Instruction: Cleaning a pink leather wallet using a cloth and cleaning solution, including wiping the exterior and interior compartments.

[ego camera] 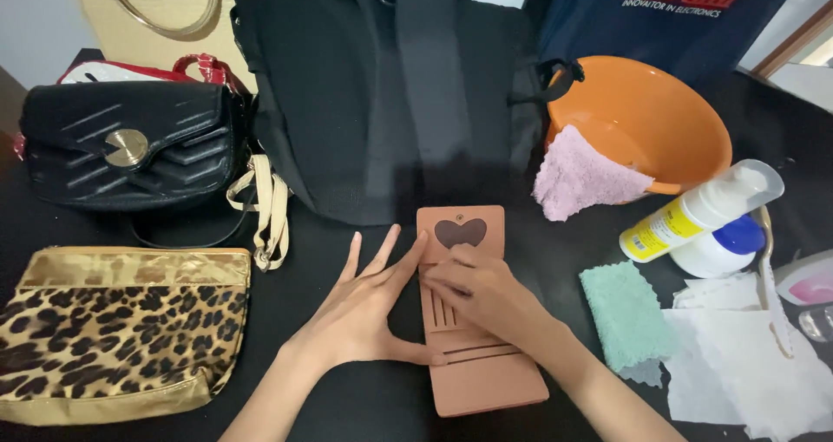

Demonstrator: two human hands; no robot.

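A black table [364, 407] spreads under everything in front of you. The biggest thing on it is the black backpack [382, 95], standing at the far middle. To its left sits a black quilted handbag [130, 147] with a round gold clasp, and nearer you on the left lies a leopard pouch [117, 333] with gold trim. At the far right an orange bowl [646, 117] holds a pink cloth [577, 177] draped over its rim, with a white pump bottle [694, 212] lying just beside it. White paper towels [737, 364] lie at the right edge, and a teal sponge [626, 316] rests next to them. The pink wallet [473, 355] lies open and flat at the centre, just in front of the backpack, its heart-shaped window at the far end. Your left hand [364, 307] is spread flat, fingers splayed, its thumb and fingertip touching the wallet's left edge. Your right hand [486, 290] rests on the wallet with fingers curled, fingertips pressing at the card slots.
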